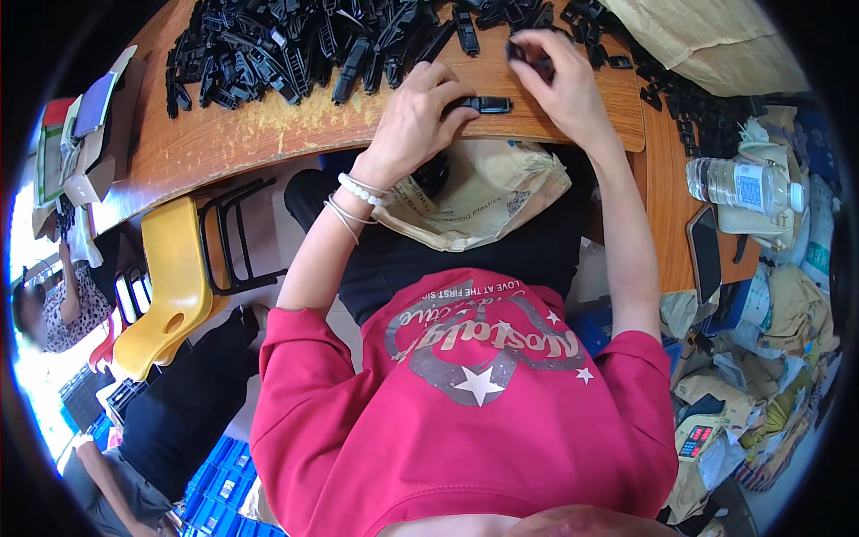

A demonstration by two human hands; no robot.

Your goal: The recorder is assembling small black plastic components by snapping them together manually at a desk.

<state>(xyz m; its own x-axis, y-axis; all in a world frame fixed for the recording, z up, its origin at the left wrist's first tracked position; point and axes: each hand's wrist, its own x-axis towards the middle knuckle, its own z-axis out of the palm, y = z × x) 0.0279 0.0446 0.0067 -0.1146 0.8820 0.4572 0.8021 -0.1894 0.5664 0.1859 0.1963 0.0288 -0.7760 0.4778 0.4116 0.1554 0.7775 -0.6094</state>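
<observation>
My left hand (419, 115) is closed on one end of a black plastic part (488, 105), a long narrow piece lying flat near the table's front edge. To its right, my right hand (565, 88) is raised over the table, thumb and fingers pinching a small dark piece (513, 51), mostly hidden by the fingers. A large heap of similar black plastic parts (268, 55) spreads beyond both hands. Below the table edge, an open paper bag (465, 219) rests at my lap, with something black partly visible inside near my left wrist.
The wooden table (215, 148) has a worn, curved front edge. At right are more small black parts (684, 112), a water bottle (744, 185), a phone (705, 255) and a large paper sack (716, 40). A yellow chair (165, 277) and other people are at left.
</observation>
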